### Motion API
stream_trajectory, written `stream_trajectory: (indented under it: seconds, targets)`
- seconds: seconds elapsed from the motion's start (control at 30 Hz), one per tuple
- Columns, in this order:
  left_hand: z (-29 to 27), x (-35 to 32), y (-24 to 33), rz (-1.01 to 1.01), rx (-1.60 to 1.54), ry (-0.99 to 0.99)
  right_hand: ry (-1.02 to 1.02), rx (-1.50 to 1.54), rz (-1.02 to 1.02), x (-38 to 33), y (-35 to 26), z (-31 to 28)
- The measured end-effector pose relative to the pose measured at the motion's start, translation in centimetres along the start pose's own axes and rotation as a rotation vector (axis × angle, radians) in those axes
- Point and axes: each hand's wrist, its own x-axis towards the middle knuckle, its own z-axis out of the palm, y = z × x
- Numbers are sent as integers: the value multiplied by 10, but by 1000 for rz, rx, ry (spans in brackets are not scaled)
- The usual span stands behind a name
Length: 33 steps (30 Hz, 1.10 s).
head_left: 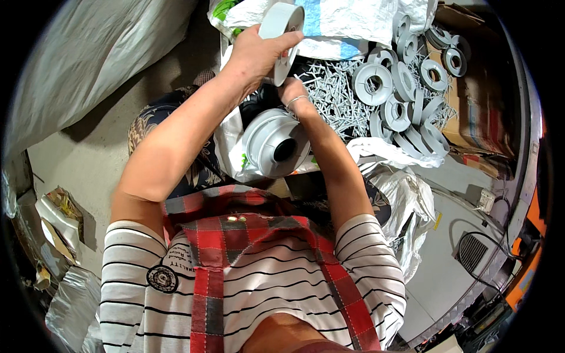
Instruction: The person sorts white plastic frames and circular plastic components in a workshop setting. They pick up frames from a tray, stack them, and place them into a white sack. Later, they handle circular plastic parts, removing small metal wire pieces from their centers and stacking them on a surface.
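The scene was evenly and fairly brightly lit from above, with no single hard lamp in evidence. The grey spool in the middle served as the sharpest thing in view – its rim caught a soft pale sheen, its bore read as a black hole. Above it, the white woven sack was close to washed out. Left of the spool, a forearm threw a soft-edged shadow onto the concrete floor. Far to the spool's right and lower left, detail dimmed toward the black circular vignette – straight lines bowed there, and the corners were lost entirely.
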Motion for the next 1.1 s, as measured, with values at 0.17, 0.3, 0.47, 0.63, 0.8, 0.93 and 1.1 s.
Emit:
stream_trajectory:
  seconds: [0.17,0.3,0.47,0.63,0.8,0.93,1.1]
  targets:
    - [5,2,-1,100,18,39,385,238,-80,-5,19,-93]
    - [9,-1,-4,-138,-241,-201,377,817,63,-60,-33,-189]
    - [29,-13,-12,-242,-367,-532,292,531,-196,-103,-56,-200]
    - [27,-11,-14,-231,-281,-584,334,316,-436,-125,-69,-201]
    - [34,-13,-8,-260,-346,-472,596,713,-5,-117,-28,-218]
    - [31,3,-6,-237,-832,-234,630,1381,269,-107,-6,-217]
    - [59,-11,-29,-238,-171,-84,124,1953,-43,-105,-27,-190]
